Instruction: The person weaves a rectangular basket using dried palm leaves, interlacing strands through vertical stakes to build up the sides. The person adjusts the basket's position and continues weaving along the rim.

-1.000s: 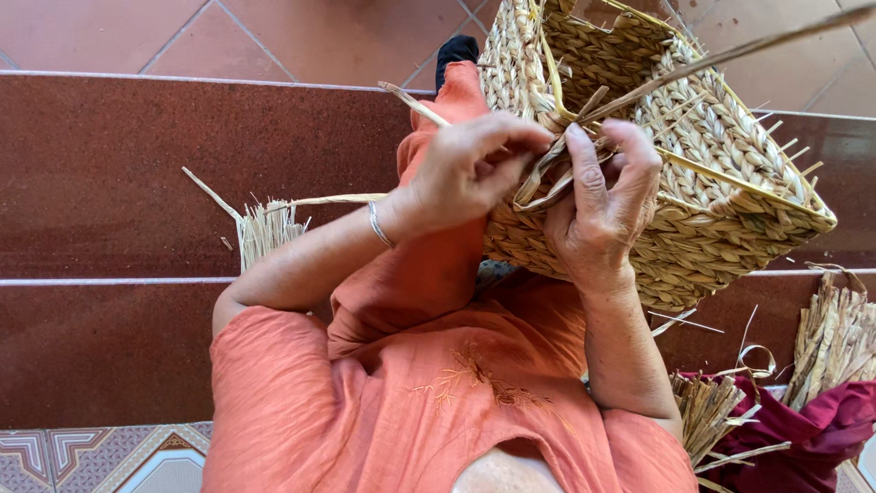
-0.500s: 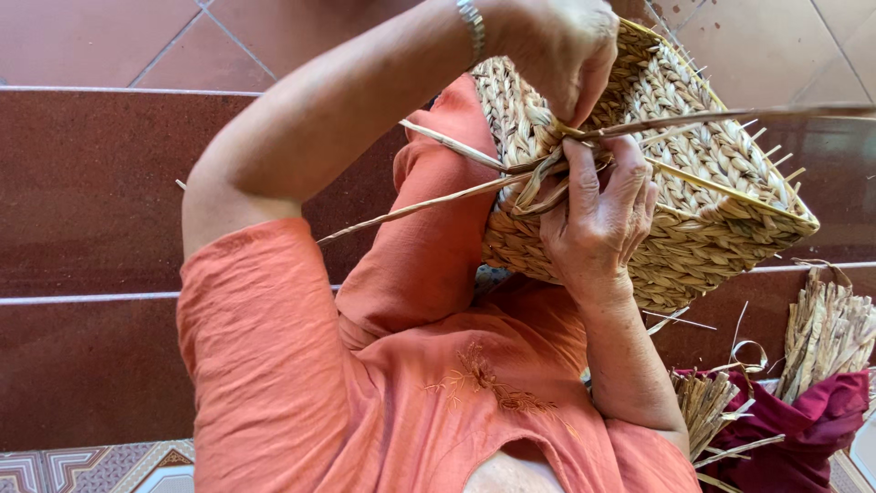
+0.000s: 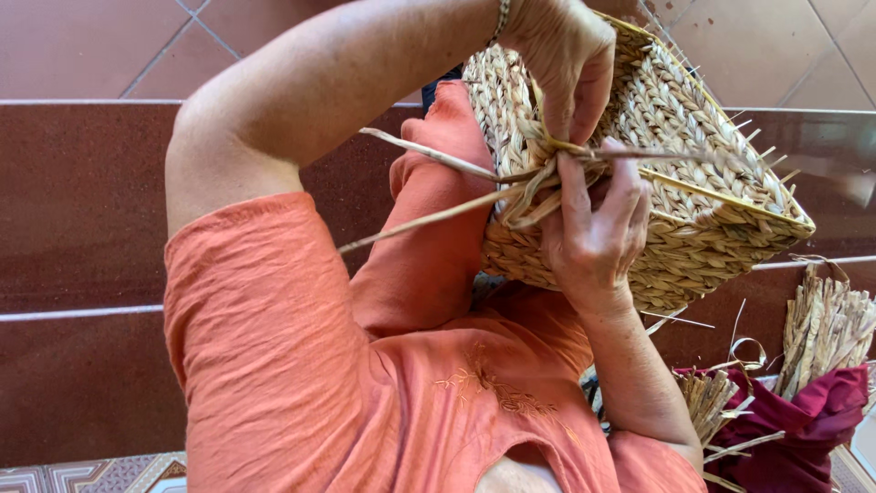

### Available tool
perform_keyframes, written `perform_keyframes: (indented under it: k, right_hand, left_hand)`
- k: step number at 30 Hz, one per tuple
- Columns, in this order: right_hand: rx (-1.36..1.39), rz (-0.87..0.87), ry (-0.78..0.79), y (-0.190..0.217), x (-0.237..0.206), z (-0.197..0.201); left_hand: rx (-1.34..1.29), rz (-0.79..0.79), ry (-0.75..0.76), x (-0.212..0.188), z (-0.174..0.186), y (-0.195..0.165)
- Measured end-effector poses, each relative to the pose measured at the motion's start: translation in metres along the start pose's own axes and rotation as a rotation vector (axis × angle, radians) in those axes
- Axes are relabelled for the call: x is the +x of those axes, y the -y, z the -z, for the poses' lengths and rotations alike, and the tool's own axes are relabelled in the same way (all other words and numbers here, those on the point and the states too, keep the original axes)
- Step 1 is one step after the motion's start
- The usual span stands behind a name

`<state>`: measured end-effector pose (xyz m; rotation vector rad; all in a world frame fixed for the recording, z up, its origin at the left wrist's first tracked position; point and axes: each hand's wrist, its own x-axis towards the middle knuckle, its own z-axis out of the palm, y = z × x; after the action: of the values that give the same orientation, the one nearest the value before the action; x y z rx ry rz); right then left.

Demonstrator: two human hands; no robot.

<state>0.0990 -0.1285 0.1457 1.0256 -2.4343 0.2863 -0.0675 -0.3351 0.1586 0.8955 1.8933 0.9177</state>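
A woven straw basket (image 3: 693, 137) rests on my lap, tilted, with stiff stalks sticking out of its rim. My left hand (image 3: 566, 55), a bracelet on its wrist, is raised over the basket's near corner and grips a bunch of flat straw strands (image 3: 529, 178). My right hand (image 3: 593, 233) presses against the basket's side just below, its fingers pinching the same strands where they cross. Two long loose strand ends (image 3: 429, 155) stick out to the left over my orange-clothed leg.
Dark red stone steps (image 3: 82, 210) run across the view under my legs. At the lower right, bundles of dried straw (image 3: 826, 324) lie on a maroon cloth (image 3: 803, 429). Patterned floor tiles (image 3: 91, 475) show at the bottom left.
My left arm has lifted from the basket's front to above its corner, pulling the strands up. The basket has tipped closer. My right hand has stayed on the basket's side.
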Motion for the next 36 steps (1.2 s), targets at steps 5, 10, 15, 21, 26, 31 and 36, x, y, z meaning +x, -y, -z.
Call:
perform_keyframes:
  k: [5, 10, 15, 21, 26, 31, 36]
  right_hand:
    - [-0.016, -0.009, -0.005, 0.001, -0.003, 0.002]
    - [0.045, -0.054, 0.018, 0.0, 0.005, -0.003]
    - [0.073, -0.031, -0.061, -0.001, 0.004, -0.004]
    - [0.258, -0.071, -0.104, -0.009, -0.007, 0.003]
    - [0.415, -0.083, -0.17, -0.017, -0.007, -0.001]
    - [0.481, -0.113, -0.157, -0.021, -0.003, 0.002]
    - [0.513, -0.142, -0.148, -0.018, 0.003, 0.0]
  left_hand:
    - [-0.132, -0.173, -0.029, -0.003, -0.006, 0.012]
    - [-0.076, -0.122, -0.048, -0.007, -0.008, 0.011]
    - [-0.058, -0.093, -0.04, -0.004, -0.01, 0.008]
    - [-0.162, -0.187, -0.049, -0.004, -0.015, 0.009]
    - [-0.023, -0.231, -0.199, -0.009, -0.019, 0.01]
    - [0.325, -0.041, -0.39, 0.0, -0.014, 0.015]
    - [0.645, 0.152, -0.518, 0.023, 0.001, 0.038]
